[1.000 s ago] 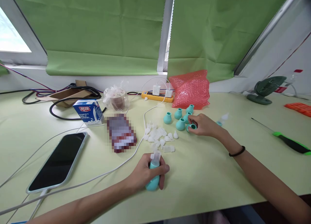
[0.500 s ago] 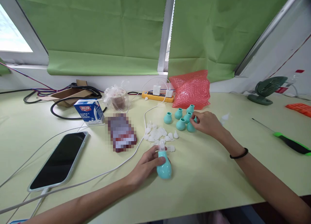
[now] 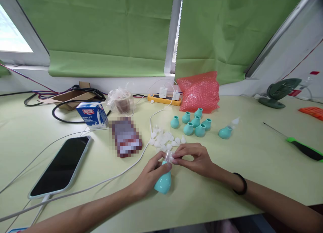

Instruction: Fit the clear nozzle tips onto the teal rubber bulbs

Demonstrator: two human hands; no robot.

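Observation:
My left hand (image 3: 148, 174) is closed around a teal squeeze bulb (image 3: 163, 183), which looks like a nasal aspirator. The bulb leans up and slightly right, with a clear nozzle (image 3: 168, 155) in its neck. Thumb and fingertips of my right hand (image 3: 198, 159) pinch a small translucent piece at the nozzle's right side; the fingers partly hide it. Just beyond both hands lies a pile of translucent white tips (image 3: 164, 138). Several loose teal bulbs (image 3: 200, 130) stand behind my right hand, their necks open. Farther right lies another bulb (image 3: 225, 132) with a clear nozzle and white tip fitted.
On the left are a phone (image 3: 62, 167), a blurred dark red object (image 3: 126, 137) and a milk carton (image 3: 92, 115). A white cable (image 3: 121, 175) crosses the table. Behind stand a yellow power strip (image 3: 164, 100) and red bubble wrap (image 3: 199, 93). A screwdriver (image 3: 304, 148) lies right.
My right hand has left the loose bulbs and come down-left to the nozzle. The held bulb has tilted, its round end swinging left. The assembled bulb on the right is uncovered.

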